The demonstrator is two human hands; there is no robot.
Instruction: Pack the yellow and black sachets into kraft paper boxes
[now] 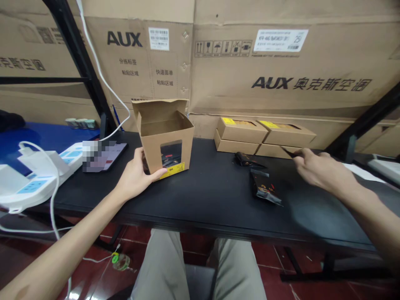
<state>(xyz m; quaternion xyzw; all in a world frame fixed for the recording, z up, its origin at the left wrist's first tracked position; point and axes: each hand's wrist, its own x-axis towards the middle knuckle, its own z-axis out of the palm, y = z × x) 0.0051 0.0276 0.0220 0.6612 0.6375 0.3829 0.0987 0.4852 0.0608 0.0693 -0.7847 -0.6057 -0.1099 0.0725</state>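
Note:
My left hand (136, 175) grips the lower left side of an open kraft paper box (165, 156), which stands upright with its flaps up and has a window showing dark contents. My right hand (321, 168) pinches a thin dark sachet (289, 152) between its fingers, above the black table (200, 204). Two more black foil sachets lie near that hand, one (265, 187) flat on the tabletop and one (246, 159) closer to the stacked kraft boxes (265, 135), which have yellow labels.
White power strips with blue panels (40, 177) and white cables (103, 79) lie at the table's left, beside a pixelated tablet (104, 156). Large AUX cardboard cartons (250, 62) and black shelf uprights (78, 58) stand behind the table. My khaki-trousered knees (200, 266) show below its front edge.

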